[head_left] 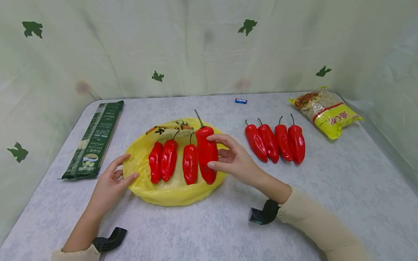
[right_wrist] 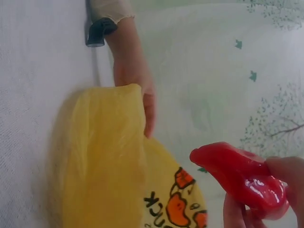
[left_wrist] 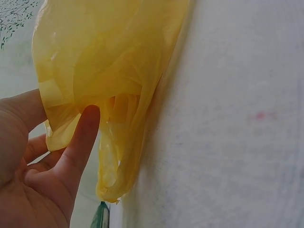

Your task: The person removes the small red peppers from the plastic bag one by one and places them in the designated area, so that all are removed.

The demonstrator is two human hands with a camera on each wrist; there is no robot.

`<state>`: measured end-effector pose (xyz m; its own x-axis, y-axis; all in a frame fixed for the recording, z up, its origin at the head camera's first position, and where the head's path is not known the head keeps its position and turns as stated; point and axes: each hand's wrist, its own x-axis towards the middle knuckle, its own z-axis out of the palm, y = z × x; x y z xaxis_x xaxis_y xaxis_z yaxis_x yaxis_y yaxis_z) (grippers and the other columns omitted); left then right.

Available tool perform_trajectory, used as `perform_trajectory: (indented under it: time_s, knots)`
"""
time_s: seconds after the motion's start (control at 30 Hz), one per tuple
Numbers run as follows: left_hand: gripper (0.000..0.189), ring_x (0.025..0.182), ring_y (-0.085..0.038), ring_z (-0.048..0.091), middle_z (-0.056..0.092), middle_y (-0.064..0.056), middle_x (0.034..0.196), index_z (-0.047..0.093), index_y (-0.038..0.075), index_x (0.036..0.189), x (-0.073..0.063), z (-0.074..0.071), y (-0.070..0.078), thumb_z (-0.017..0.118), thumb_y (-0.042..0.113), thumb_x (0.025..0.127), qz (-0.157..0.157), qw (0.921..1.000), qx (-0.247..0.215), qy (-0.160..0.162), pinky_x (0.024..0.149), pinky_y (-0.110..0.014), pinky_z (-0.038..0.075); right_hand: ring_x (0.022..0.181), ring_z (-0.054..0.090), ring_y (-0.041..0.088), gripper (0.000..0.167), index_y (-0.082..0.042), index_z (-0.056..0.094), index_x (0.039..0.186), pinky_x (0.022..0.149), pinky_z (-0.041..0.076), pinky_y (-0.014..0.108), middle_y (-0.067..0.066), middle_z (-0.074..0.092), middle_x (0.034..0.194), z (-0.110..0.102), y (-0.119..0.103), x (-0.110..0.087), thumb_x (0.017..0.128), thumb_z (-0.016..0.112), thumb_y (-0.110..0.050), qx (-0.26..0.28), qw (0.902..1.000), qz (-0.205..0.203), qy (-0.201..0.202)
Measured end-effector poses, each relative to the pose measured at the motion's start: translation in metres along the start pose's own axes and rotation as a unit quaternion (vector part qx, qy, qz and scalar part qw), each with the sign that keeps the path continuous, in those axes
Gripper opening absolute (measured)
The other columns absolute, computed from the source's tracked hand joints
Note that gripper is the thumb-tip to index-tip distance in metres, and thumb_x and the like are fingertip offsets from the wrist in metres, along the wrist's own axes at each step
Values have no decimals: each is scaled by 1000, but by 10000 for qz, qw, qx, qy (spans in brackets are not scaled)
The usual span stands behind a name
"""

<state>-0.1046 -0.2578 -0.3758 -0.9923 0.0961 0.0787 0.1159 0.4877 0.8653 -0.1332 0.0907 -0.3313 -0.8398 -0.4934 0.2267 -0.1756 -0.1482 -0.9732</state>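
Note:
A yellow plastic bag lies spread open on the table, with several red peppers inside, among them one pepper near the middle. My left hand pinches the bag's left rim between thumb and fingers; the left wrist view shows the thin yellow film caught there. Above the bag's right side, my right hand grips a red pepper with its green stem pointing up and away. The right wrist view shows this pepper's glossy tip apart from the bag.
Several more red peppers lie in a row right of the bag. A clear and yellow food packet is at the back right, a small blue packet at the back. On the left lies a long green package.

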Motion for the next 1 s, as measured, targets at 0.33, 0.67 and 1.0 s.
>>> perform_trajectory:
  time_s: [0.33, 0.67, 1.0]
  knots:
    - [66, 88, 1, 53, 30, -16, 136, 29, 6, 139, 1, 0, 1, 65, 11, 83, 4, 10000, 79, 33, 66, -16, 49, 107, 48, 27, 53, -7, 41, 126, 75, 50, 37, 10, 38, 127, -48, -18, -76, 79, 63, 6, -833, 9942, 212, 638]
    - [66, 90, 1, 52, 30, -17, 136, 30, 6, 139, 2, -1, 0, 65, 11, 83, 60, 10000, 69, 35, 67, -16, 49, 100, 52, 21, 58, -7, 37, 129, 70, 52, 33, 14, 36, 127, -75, 2, -130, 79, 66, -2, -1397, 9747, 1295, 1168]
    - [67, 90, 2, 52, 30, -17, 136, 29, 6, 139, 0, -1, -1, 65, 11, 83, 22, 10000, 58, 49, 66, -16, 49, 97, 52, 34, 66, -18, 35, 135, 71, 52, 37, 15, 33, 131, -96, 28, -135, 79, 69, -18, -1323, 9528, 2374, 1354]
